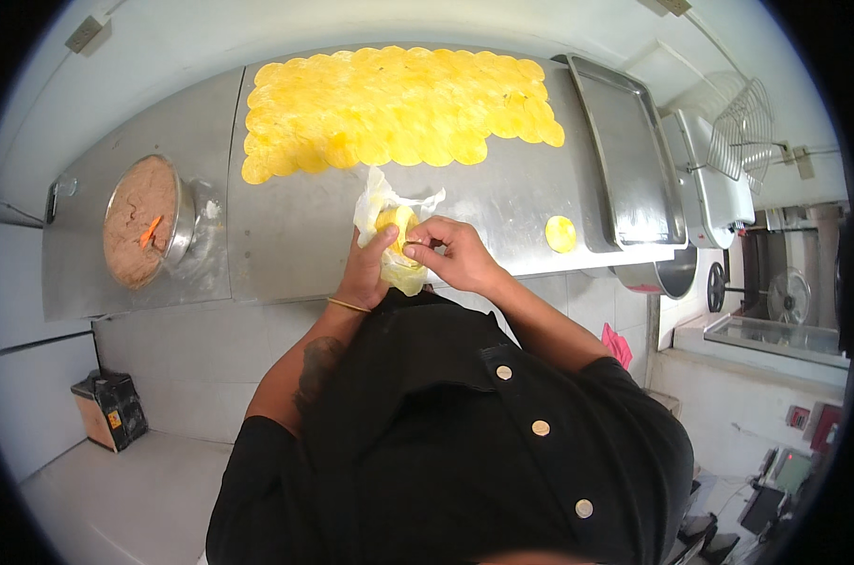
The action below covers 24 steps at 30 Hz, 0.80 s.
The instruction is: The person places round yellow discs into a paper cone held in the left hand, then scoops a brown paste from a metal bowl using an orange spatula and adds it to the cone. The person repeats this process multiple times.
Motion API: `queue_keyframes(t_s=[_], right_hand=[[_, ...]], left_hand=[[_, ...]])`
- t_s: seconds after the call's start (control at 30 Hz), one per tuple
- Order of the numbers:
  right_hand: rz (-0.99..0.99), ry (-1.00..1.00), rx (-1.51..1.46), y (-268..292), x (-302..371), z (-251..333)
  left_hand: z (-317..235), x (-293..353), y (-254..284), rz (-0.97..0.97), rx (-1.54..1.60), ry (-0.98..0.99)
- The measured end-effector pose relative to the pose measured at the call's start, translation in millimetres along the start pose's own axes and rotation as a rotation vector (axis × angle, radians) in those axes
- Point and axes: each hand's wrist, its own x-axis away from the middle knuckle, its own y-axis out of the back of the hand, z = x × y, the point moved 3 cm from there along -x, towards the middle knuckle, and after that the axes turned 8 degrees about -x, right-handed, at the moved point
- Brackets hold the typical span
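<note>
My left hand [363, 270] is wrapped round a thin, crumpled clear plastic bag [377, 192] with a stack of yellow dough rounds [402, 220] inside, held over the table's front edge. My right hand [460, 256] has its thumb and fingers pinched at the side of that stack, on the edge of a round. Beyond both hands, many thin yellow dough rounds [398, 108] lie overlapping in rows as one broad sheet. The front right corner of this sheet steps inward. One separate yellow dough round [561, 234] lies flat to the right, near the front edge.
A metal bowl [184, 221] of brownish-pink filling, an orange-handled tool [151, 231] stuck in it, stands at the left of the steel table [290, 231]. White flour dusts the table beside it. A large metal tray [629, 141] lies at the right, near a white appliance [705, 184].
</note>
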Motion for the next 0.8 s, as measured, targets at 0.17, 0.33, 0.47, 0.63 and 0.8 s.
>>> queue_keyframes(t_s=[0.17, 0.33, 0.47, 0.63, 0.8], right_hand=[[-0.117, 0.019, 0.119, -9.9, 23.3, 7.5], [-0.322, -0.088, 0.120, -10.2, 39.4, -23.9], [-0.501, -0.229, -0.010, 27.1, 9.9, -96.6], [-0.519, -0.167, 0.567, 114.1, -41.7, -152.4], [-0.546, -0.026, 0.564, 174.9, -95.5, -168.9]], left_hand=[[12.9, -1.6, 0.4, 0.059, 0.092, 0.065], [35.7, -9.3, -4.5, 0.092, 0.043, 0.138], [41.9, -6.6, -4.5, 0.079, 0.076, 0.207], [58.9, -13.8, -7.7, -0.021, 0.043, 0.155], [72.6, -15.0, -18.4, -0.084, -0.179, -0.034]])
